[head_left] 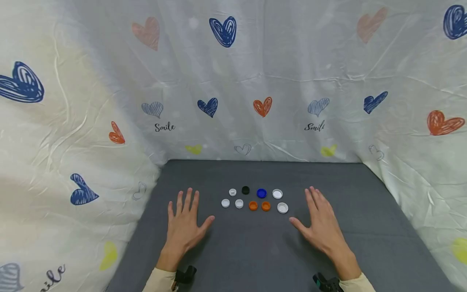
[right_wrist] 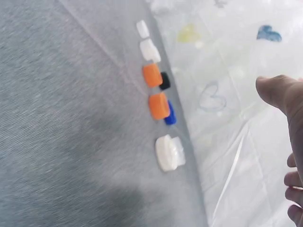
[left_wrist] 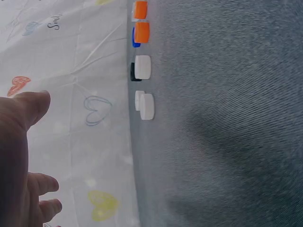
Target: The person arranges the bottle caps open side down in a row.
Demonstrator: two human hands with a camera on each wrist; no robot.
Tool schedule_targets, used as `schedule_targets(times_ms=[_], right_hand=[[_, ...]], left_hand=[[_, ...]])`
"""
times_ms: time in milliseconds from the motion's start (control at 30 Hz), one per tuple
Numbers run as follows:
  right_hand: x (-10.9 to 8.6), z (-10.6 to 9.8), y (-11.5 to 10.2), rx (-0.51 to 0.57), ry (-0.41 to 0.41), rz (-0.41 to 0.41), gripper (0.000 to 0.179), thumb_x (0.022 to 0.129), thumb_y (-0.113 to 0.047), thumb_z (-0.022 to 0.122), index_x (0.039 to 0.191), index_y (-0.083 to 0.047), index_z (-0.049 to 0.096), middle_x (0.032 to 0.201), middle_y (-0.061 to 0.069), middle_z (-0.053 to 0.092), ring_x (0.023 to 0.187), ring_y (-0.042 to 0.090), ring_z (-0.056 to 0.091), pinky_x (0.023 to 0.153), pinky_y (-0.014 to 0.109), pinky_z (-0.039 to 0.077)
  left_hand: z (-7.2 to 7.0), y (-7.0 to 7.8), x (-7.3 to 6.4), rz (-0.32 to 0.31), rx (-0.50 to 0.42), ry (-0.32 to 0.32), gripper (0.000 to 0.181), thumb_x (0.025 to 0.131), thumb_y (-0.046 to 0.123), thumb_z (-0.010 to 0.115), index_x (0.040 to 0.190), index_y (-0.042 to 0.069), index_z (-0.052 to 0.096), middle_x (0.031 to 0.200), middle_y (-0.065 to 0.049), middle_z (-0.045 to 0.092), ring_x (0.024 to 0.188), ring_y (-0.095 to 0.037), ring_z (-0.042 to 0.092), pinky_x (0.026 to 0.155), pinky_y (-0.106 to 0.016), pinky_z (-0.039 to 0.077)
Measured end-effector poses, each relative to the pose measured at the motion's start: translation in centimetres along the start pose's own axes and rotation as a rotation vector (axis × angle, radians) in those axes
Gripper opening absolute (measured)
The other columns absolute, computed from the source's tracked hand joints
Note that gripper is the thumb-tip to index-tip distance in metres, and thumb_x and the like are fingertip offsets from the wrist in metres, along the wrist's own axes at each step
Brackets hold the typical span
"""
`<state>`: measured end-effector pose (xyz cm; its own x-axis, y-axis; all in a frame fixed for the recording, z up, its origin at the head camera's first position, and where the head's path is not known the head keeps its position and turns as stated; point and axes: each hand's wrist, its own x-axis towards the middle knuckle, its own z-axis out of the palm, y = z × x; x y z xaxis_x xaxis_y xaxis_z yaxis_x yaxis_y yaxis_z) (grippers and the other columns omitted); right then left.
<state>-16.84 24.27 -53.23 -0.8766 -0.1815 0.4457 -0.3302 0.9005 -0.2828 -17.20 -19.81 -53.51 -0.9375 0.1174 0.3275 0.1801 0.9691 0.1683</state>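
Several bottle caps lie in two rows on a grey cloth-covered table [head_left: 251,251]. The back row has a small white cap [head_left: 232,192], a black cap [head_left: 245,190], a blue cap [head_left: 261,193] and a white cap [head_left: 277,194]. In front are two white caps, the left one [head_left: 225,203] farthest out, two orange caps [head_left: 253,206] and a larger white cap [head_left: 282,208]. My left hand [head_left: 185,227] is spread, palm down, left of the rows. To their right my right hand [head_left: 322,227] has straight fingers, thumb apart. Neither holds anything.
A white curtain [head_left: 233,81] with printed hearts hangs behind the table and along both sides. Each wrist wears a dark strapped camera, the left one [head_left: 186,275] and the right one [head_left: 326,282], next to pale sleeves.
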Motion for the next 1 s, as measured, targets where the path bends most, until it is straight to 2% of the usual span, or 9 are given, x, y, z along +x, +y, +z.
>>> schedule_targets(times_ms=[133, 267, 600, 833, 1000], right_hand=[[1.4, -0.6, -0.8, 0.027, 0.040, -0.071, 0.103, 0.081, -0.062, 0.074, 0.156, -0.006, 0.033, 0.158, 0.020, 0.038, 0.144, 0.041, 0.036, 0.111, 0.061, 0.032], [2.8, -1.1, -1.7, 0.049, 0.045, -0.129, 0.098, 0.080, -0.061, 0.076, 0.152, -0.005, 0.042, 0.153, 0.017, 0.046, 0.140, 0.038, 0.043, 0.110, 0.059, 0.035], [5.7, -1.3, -3.7, 0.067, 0.016, -0.240, 0.091, 0.077, -0.052, 0.083, 0.145, -0.001, 0.050, 0.148, 0.016, 0.052, 0.137, 0.036, 0.048, 0.110, 0.059, 0.037], [7.2, -0.6, -5.4, 0.088, -0.011, -0.275, 0.086, 0.079, -0.049, 0.083, 0.144, -0.002, 0.053, 0.147, 0.015, 0.054, 0.136, 0.034, 0.050, 0.110, 0.056, 0.040], [8.2, 0.3, -6.6, 0.093, -0.052, -0.291, 0.082, 0.081, -0.049, 0.081, 0.143, -0.003, 0.054, 0.145, 0.014, 0.056, 0.134, 0.033, 0.053, 0.110, 0.054, 0.041]], left_hand=[[-0.8, 0.1, 0.5, 0.036, 0.005, 0.039, 0.104, 0.087, 0.082, 0.045, 0.161, 0.013, 0.023, 0.167, -0.010, 0.021, 0.156, -0.034, 0.012, 0.121, -0.062, 0.012], [-1.7, 0.3, 1.1, 0.080, -0.003, 0.078, 0.107, 0.084, 0.079, 0.054, 0.157, 0.005, 0.030, 0.163, -0.014, 0.031, 0.152, -0.035, 0.024, 0.121, -0.058, 0.016], [-3.4, 0.7, 2.0, 0.143, -0.046, 0.107, 0.107, 0.080, 0.069, 0.069, 0.154, -0.001, 0.035, 0.157, -0.020, 0.041, 0.147, -0.036, 0.035, 0.121, -0.052, 0.026], [-3.7, 0.8, 2.8, 0.137, -0.097, 0.075, 0.103, 0.079, 0.062, 0.076, 0.151, -0.002, 0.039, 0.153, -0.020, 0.045, 0.144, -0.036, 0.040, 0.116, -0.052, 0.036], [-4.0, 1.1, 3.3, 0.129, -0.122, 0.051, 0.099, 0.078, 0.057, 0.080, 0.150, -0.001, 0.043, 0.151, -0.019, 0.048, 0.142, -0.035, 0.043, 0.114, -0.053, 0.038]])
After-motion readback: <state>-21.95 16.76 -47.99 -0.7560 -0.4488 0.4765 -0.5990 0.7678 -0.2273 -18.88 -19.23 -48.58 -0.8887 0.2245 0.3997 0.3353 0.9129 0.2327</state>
